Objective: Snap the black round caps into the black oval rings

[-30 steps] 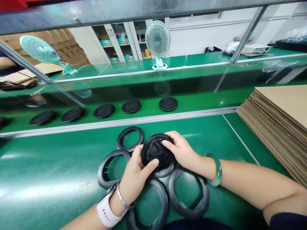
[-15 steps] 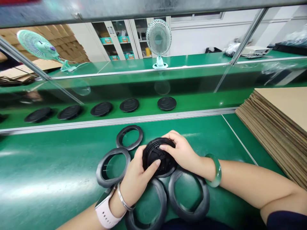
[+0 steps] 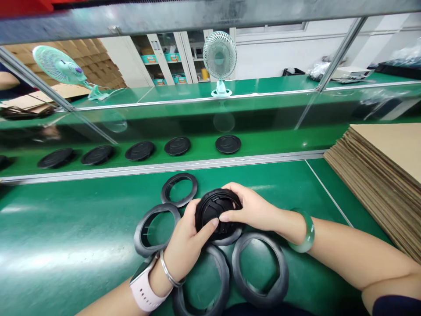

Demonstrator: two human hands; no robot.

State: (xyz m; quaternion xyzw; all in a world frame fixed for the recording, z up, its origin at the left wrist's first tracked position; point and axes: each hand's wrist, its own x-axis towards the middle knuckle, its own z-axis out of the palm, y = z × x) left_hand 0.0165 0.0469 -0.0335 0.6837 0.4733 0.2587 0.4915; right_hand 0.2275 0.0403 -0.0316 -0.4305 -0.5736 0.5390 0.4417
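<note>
A round black plastic part (image 3: 217,208) with a ridged inner face is held above the green bench, tilted toward me. My left hand (image 3: 189,237) grips its left edge, thumb lying on the inner face. My right hand (image 3: 248,206) holds the right edge, its thumb pressing near the middle close to the left thumb. Below the part lies a dark ring (image 3: 228,239), mostly hidden by it. Around my hands are more dark grey rings: one at the back (image 3: 179,189), one at left (image 3: 140,237), and two in front, a left ring (image 3: 223,272) and a right ring (image 3: 283,272).
Behind a metal rail (image 3: 158,167), several black round discs (image 3: 228,144) lie in a row on a green strip. A stack of cardboard sheets (image 3: 378,175) stands at right. Beyond the clear panel are two mint fans, a standing one (image 3: 219,55) and a tilted one (image 3: 59,66).
My right thumb has shifted down across the black part's inner face, and my right wrist has moved slightly right. The left hand keeps its grip. The view has shifted slightly.
</note>
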